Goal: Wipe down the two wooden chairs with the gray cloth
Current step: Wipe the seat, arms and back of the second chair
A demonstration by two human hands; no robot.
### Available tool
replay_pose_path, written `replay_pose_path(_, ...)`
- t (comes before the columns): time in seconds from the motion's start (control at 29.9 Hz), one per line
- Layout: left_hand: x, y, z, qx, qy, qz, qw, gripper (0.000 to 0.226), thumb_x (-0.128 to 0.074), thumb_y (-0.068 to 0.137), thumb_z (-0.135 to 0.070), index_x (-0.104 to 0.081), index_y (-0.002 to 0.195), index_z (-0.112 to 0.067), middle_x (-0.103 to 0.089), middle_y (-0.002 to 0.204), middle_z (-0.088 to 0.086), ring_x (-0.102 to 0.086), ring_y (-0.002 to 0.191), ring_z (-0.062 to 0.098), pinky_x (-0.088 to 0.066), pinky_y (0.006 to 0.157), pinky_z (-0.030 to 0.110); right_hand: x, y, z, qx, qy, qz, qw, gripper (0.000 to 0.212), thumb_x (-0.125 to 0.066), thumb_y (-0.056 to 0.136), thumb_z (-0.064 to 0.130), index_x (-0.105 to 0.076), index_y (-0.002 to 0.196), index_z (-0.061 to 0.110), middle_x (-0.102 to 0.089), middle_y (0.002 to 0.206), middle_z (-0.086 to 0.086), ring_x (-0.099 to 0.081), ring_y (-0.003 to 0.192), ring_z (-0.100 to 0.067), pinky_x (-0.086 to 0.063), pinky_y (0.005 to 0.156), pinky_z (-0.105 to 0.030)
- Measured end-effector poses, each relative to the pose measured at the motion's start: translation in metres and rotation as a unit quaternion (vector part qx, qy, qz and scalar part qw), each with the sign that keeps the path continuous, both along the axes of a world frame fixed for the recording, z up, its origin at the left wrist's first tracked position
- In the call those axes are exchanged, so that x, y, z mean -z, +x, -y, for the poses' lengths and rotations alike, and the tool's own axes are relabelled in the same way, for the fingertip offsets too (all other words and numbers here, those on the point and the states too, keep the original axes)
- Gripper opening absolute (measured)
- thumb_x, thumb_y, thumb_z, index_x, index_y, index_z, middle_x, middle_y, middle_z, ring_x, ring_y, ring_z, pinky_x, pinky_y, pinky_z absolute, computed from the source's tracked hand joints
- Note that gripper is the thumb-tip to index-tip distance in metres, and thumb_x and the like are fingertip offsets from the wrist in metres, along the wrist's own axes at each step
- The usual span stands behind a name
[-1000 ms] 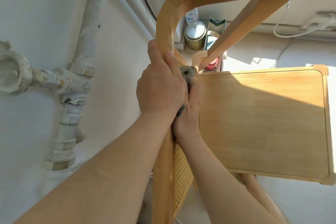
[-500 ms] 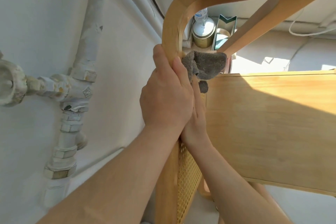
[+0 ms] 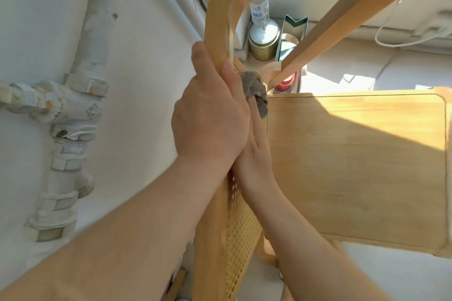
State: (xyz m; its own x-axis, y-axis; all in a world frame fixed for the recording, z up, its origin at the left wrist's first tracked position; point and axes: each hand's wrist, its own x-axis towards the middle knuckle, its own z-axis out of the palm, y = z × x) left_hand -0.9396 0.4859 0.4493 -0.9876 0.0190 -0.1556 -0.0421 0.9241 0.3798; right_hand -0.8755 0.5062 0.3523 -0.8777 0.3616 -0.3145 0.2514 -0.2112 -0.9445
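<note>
Lowered gray cloth point(image 3: 254, 87) bunches under straight right fingers point(image 3: 256, 124); left fingers point(image 3: 228, 76) grip chair frame point(image 3: 216, 22).

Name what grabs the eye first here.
Centre frame, the left hand grips the curved back rail of a pale wooden chair, while the right hand presses a bunched gray cloth against its cane panel. On the wall at left, chunky white-painted metal pipes stand out.

Left hand point(image 3: 210, 117) curls in a grip; right hand point(image 3: 255, 154) beside it, fingers straight.
</note>
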Motion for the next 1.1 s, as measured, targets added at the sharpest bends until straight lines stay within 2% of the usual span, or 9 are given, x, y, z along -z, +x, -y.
replay_pose_path(0.1, 0.002, 0.000, 0.002, 0.002, 0.010, -0.005, 1.000, 0.043, -0.023, 0.102, -0.036, -0.029, 0.140, -0.016, -0.047, 0.080, -0.009, -0.039, 0.065, 0.015, -0.022, 0.060, 0.024, 0.030, -0.001, 0.000, -0.028, 0.097, -0.037, 0.994, 0.041, -0.029, 0.106, 0.012, -0.027, 0.145, 0.023, -0.029, 0.144, 0.024, -0.024, 0.135, 0.013, -0.018, 0.112, -0.011)
replay_pose_path(0.3, 0.004, -0.003, 0.002, 0.013, 0.001, -0.019, 1.000, 0.043, -0.025, 0.102, -0.035, -0.030, 0.139, -0.014, -0.039, 0.066, -0.016, -0.036, 0.051, 0.005, -0.027, 0.051, 0.029, 0.139, -0.035, -0.033, -0.037, 0.004, 0.305, 0.952, 0.043, -0.017, 0.104, 0.022, -0.036, 0.142, 0.015, -0.038, 0.150, -0.005, -0.034, 0.137, -0.028, -0.026, 0.112, -0.048)
replay_pose_path(0.43, 0.001, -0.001, 0.001, -0.004, 0.002, -0.013, 1.000, 0.043, -0.026, 0.102, -0.034, -0.030, 0.139, -0.013, -0.037, 0.066, -0.013, -0.030, 0.050, 0.008, -0.017, 0.056, 0.025, 0.077, -0.019, -0.027, -0.020, -0.091, 0.288, 0.953, 0.055, -0.020, 0.102, 0.047, -0.033, 0.148, 0.021, -0.033, 0.155, 0.001, -0.029, 0.142, -0.020, -0.021, 0.117, -0.037)
replay_pose_path(0.57, -0.004, -0.001, -0.004, -0.012, 0.003, -0.004, 1.000, 0.043, -0.027, 0.102, -0.033, -0.030, 0.140, -0.014, -0.036, 0.068, -0.012, -0.029, 0.050, 0.004, -0.018, 0.058, 0.023, -0.044, 0.033, -0.012, -0.083, -0.093, 0.022, 0.992, 0.044, -0.029, 0.099, 0.045, -0.051, 0.125, 0.018, -0.060, 0.119, 0.015, -0.052, 0.115, 0.001, -0.040, 0.098, -0.026)
replay_pose_path(0.67, -0.005, -0.001, -0.003, -0.019, -0.003, -0.005, 1.000, 0.042, -0.026, 0.102, -0.034, -0.030, 0.140, -0.016, -0.040, 0.072, -0.009, -0.030, 0.054, 0.015, -0.017, 0.058, 0.024, -0.051, 0.053, -0.003, -0.129, -0.059, -0.074, 0.987, 0.047, -0.026, 0.103, 0.036, -0.035, 0.146, 0.018, -0.046, 0.145, 0.009, -0.039, 0.138, -0.012, -0.033, 0.112, -0.034)
replay_pose_path(0.77, -0.004, -0.001, -0.003, -0.016, -0.007, -0.008, 1.000, 0.041, -0.026, 0.102, -0.034, -0.031, 0.138, -0.015, -0.037, 0.066, -0.015, -0.032, 0.051, 0.011, -0.018, 0.056, 0.025, 0.021, 0.046, 0.004, -0.112, 0.042, 0.052, 0.991, 0.060, -0.018, 0.100, 0.048, -0.026, 0.151, 0.017, -0.031, 0.156, 0.001, -0.023, 0.146, -0.016, -0.022, 0.118, -0.045)
replay_pose_path(0.94, 0.000, -0.002, 0.001, -0.002, -0.007, -0.020, 1.000, 0.040, -0.025, 0.102, -0.033, -0.034, 0.135, -0.013, -0.042, 0.068, -0.014, -0.037, 0.052, 0.009, -0.020, 0.057, 0.024, 0.108, 0.005, -0.012, -0.032, -0.085, 0.354, 0.931, 0.051, -0.015, 0.104, 0.040, -0.020, 0.153, 0.026, -0.016, 0.162, 0.000, -0.014, 0.148, -0.020, -0.013, 0.120, -0.042)
replay_pose_path(1.0, 0.001, -0.002, 0.002, -0.001, -0.010, -0.026, 1.000, 0.039, -0.025, 0.103, -0.033, -0.034, 0.135, -0.013, -0.047, 0.075, -0.008, -0.038, 0.058, 0.017, -0.019, 0.057, 0.025, 0.089, 0.002, -0.016, -0.013, -0.106, 0.354, 0.929, 0.053, -0.017, 0.104, 0.044, -0.020, 0.154, 0.026, -0.018, 0.161, 0.002, -0.017, 0.147, -0.019, -0.014, 0.120, -0.040)
replay_pose_path(1.1, 0.002, -0.001, 0.001, 0.008, -0.009, -0.035, 0.999, 0.040, -0.025, 0.103, -0.034, -0.034, 0.136, -0.013, -0.050, 0.084, -0.003, -0.040, 0.070, 0.019, -0.024, 0.062, 0.027, 0.013, 0.034, -0.007, -0.060, -0.092, 0.184, 0.977, 0.050, -0.023, 0.105, 0.040, -0.025, 0.152, 0.024, -0.031, 0.156, 0.009, -0.023, 0.143, -0.005, -0.017, 0.117, -0.026)
